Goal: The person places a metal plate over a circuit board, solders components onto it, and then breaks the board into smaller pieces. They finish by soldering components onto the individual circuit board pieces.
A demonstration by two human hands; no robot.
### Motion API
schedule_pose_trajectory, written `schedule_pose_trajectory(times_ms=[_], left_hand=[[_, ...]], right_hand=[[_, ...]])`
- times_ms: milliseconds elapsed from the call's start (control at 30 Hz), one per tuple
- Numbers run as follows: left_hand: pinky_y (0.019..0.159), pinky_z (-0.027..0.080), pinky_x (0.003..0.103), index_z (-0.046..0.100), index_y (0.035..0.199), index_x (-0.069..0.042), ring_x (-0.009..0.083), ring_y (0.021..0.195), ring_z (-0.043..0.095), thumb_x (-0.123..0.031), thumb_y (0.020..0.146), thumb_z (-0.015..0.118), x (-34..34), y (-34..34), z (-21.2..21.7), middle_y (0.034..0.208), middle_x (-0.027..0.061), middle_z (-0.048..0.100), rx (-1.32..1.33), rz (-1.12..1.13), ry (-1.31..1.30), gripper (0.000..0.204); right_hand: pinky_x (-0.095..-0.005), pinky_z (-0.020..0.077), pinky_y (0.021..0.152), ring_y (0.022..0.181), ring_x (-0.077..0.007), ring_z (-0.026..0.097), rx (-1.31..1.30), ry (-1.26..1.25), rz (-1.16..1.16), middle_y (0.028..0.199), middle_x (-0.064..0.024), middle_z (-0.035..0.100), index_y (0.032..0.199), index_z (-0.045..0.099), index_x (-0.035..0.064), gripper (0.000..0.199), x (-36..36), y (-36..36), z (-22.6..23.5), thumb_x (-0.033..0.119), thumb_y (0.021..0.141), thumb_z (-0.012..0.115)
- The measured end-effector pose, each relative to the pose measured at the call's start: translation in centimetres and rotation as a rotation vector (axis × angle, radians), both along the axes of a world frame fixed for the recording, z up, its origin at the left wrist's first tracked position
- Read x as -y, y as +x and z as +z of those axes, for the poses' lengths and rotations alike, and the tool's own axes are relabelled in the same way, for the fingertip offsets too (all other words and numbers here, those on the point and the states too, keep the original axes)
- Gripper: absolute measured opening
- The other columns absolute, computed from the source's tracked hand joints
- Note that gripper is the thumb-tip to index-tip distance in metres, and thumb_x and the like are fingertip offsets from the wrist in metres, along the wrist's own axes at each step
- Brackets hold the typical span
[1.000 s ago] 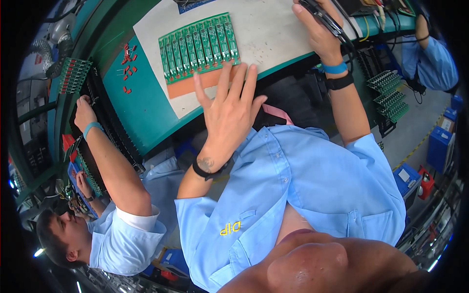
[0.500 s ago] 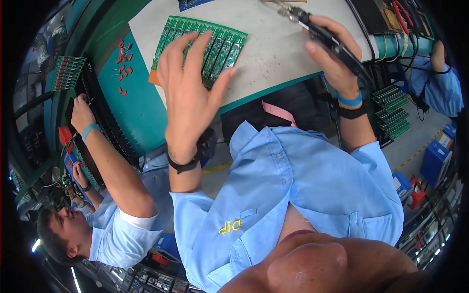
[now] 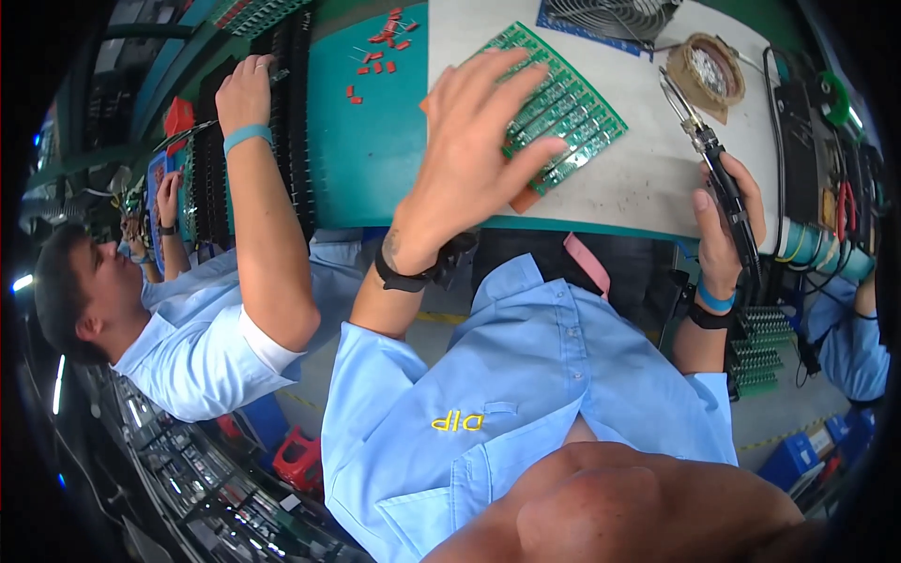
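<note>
My left hand [image 3: 474, 150] lies over a green panel of narrow circuit boards [image 3: 572, 117], fingers spread and stretched out. The palm and fingers cover the panel's left part; whether they press on it cannot be told. An orange edge [image 3: 525, 200] shows beneath the panel's near corner. At the right, my right hand [image 3: 727, 225] is closed around a black soldering iron [image 3: 719, 169] with a metal front end. Its thin tip points up and left, apart from the panel and beside a round brown pot [image 3: 691, 75] with silvery bits inside.
Red components [image 3: 377, 68] with thin leads lie scattered on the green mat [image 3: 352, 131]. A fan with a wire grille [image 3: 605, 17] stands at the far edge. At left, a co-worker's arm [image 3: 267, 206] reaches to a black rail. More circuit boards [image 3: 758, 352] are stacked low at right.
The whole view has shifted, bringing the pot and fan into sight. The soldering iron has swung to point more away from me. My left hand stays over the panel.
</note>
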State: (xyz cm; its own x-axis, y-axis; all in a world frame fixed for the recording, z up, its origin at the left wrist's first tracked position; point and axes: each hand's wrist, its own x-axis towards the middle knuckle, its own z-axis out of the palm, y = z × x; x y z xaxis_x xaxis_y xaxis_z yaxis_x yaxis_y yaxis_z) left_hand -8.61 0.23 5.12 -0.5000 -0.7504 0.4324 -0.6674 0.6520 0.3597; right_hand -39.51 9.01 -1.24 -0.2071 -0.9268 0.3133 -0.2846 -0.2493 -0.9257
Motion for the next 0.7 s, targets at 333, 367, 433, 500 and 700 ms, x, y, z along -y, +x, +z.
schedule_pose_trajectory(times_ms=[333, 367, 433, 500, 700], left_hand=[[0.091, 0.055, 0.039, 0.053, 0.143, 0.006, 0.0298, 0.115, 0.067, -0.033, 0.094, 0.076, 3.3, 12.9, 0.4, 0.130, 0.0231, 0.065, -0.239, 0.641, 0.090, 0.067], [0.090, 0.056, 0.038, 0.053, 0.143, 0.006, 0.0290, 0.113, 0.068, -0.035, 0.094, 0.076, 3.3, 13.6, 1.1, 0.130, 0.0232, 0.066, -0.185, 0.644, 0.126, 0.067], [0.090, 0.056, 0.038, 0.054, 0.143, 0.005, 0.0282, 0.111, 0.069, -0.036, 0.094, 0.075, 3.1, 15.7, 2.8, 0.129, 0.0234, 0.067, -0.125, 0.640, 0.171, 0.068], [0.089, 0.056, 0.036, 0.057, 0.142, 0.001, 0.0257, 0.105, 0.072, -0.039, 0.095, 0.074, 3.7, 18.3, 5.5, 0.124, 0.0189, 0.071, -0.151, 0.695, 0.213, 0.064], [0.093, 0.054, 0.035, 0.066, 0.135, -0.007, 0.0274, 0.111, 0.071, -0.022, 0.098, 0.071, 9.7, 29.4, 6.4, 0.126, 0.0182, 0.071, 0.232, 0.688, 0.203, 0.041]], right_hand=[[-0.0308, 0.0525, 0.098, 0.111, -0.0196, 0.068, -0.041, -0.020, -0.015, 0.121, -0.0167, 0.070, 0.137, 0.058, -0.0040, 0.047, 0.3, -0.2, -0.8, 0.003, 0.093, 0.073], [-0.0306, 0.0524, 0.097, 0.111, -0.0195, 0.068, -0.036, -0.010, -0.011, 0.121, -0.0166, 0.070, 0.137, 0.058, -0.0040, 0.046, 0.4, -0.6, -0.7, 0.003, 0.093, 0.073], [-0.0303, 0.0522, 0.097, 0.110, -0.0192, 0.068, -0.024, 0.038, -0.018, 0.121, -0.0162, 0.071, 0.137, 0.058, -0.0040, 0.046, -0.3, -0.5, -0.6, 0.003, 0.094, 0.073], [-0.0304, 0.0523, 0.097, 0.110, -0.0191, 0.068, -0.020, 0.042, -0.023, 0.121, -0.0161, 0.071, 0.137, 0.058, -0.0039, 0.046, -0.6, -0.1, -0.4, 0.003, 0.094, 0.073], [-0.0303, 0.0523, 0.097, 0.109, -0.0189, 0.067, -0.032, 0.009, -0.014, 0.120, -0.0156, 0.071, 0.136, 0.059, -0.0034, 0.045, -0.3, -0.3, -0.2, 0.004, 0.094, 0.073]])
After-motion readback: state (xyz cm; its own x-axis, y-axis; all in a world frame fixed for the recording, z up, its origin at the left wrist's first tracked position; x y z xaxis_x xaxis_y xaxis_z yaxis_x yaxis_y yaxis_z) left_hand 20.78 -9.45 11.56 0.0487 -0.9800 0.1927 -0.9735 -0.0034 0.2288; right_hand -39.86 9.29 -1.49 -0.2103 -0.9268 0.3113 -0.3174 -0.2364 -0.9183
